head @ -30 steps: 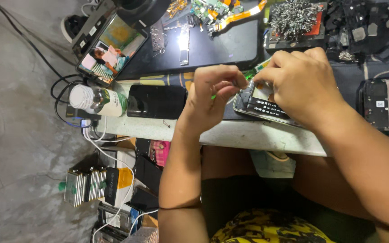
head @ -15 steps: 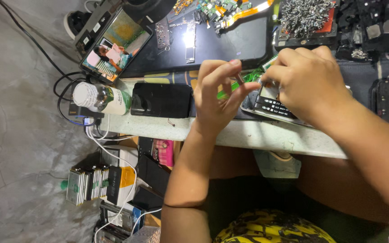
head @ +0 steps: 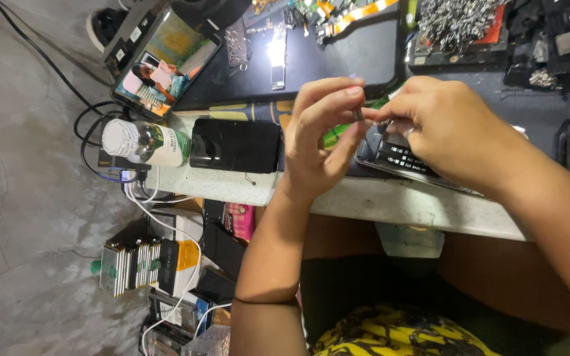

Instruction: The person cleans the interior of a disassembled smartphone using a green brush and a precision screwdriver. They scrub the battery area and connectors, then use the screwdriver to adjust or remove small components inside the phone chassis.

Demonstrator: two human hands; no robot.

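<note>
A tiny dark part (head: pixel 358 115) sits pinched between the tips of my two hands, up in the air just above the opened phone (head: pixel 404 160). It is too small for me to tell what it is. My left hand (head: pixel 321 142) has its thumb and first finger closed on the tiny part, and the other fingers curl loosely below. My right hand (head: pixel 446 132) comes in from the other side, with its fingertips pressed together at the same spot, touching the part too. So both hands are narrow and holding it.

The opened phone lies flat on the surface (head: pixel 390 204) under my right hand, with its dark insides facing up. A green strip (head: pixel 338 137) shows between my left hand and the phone.

Just beside my left wrist lies a black box (head: pixel 235 146). Next to that is a bottle (head: pixel 145 143) on its side, with a white cap and a green label. Farther off, a tablet (head: pixel 166 62) leans with a bright picture on its screen. A dark mat (head: pixel 338 62) lies behind my hands, and a heap of small metal bits (head: pixel 460 23) sits on a tray near it
</note>
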